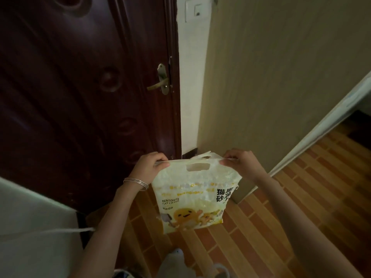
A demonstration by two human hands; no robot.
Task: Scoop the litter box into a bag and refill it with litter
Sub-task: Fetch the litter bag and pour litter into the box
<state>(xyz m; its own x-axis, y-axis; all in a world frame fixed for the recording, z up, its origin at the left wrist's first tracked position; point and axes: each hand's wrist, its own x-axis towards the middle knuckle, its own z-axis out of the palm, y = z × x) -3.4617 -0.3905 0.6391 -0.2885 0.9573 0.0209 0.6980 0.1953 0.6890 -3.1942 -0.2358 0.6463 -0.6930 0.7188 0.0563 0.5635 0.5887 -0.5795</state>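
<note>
Both hands, left hand (149,167) and right hand (239,162), pinch the litter bag (192,199) by its top corners above the floor (261,227); a sudden tear could spill litter.

Both hands, left hand (149,167) and right hand (240,161), pinch top corners of yellow-white plastic cat litter bag (192,195), upright above brown brick-pattern floor (281,207), near dark door (80,97).

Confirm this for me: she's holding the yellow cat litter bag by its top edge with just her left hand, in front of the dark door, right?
Not quite. The head view shows both hands on the litter bag: the left hand and right hand each pinch its top edge, in front of the dark door.
</note>
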